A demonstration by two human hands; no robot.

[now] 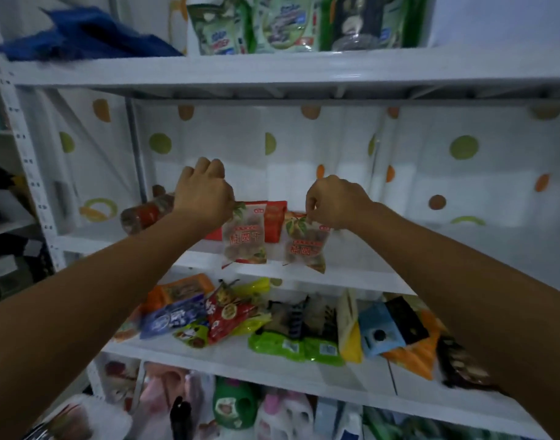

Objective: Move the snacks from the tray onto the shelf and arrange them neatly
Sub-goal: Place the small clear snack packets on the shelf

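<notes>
My left hand (pixel 204 193) pinches the top edge of a clear snack bag with red lettering (pixel 244 238). It hangs upright at the front of the middle white shelf (pixel 351 265). My right hand (pixel 334 201) pinches the top of a second, matching snack bag (pixel 305 246) just to the right, slightly tilted. Behind them stands a red packet (pixel 275 222). A dark wrapped pack with a red label (pixel 143 215) lies at the shelf's left. The tray is not in view.
The shelf below (pixel 228 360) holds a loose heap of snack packets: blue, red, green, yellow, orange. The top shelf carries green pouches (pixel 282 23) and blue cloth (pixel 88 36). Bottles stand on the lowest level. The middle shelf's right half is bare, backed by a dotted sheet.
</notes>
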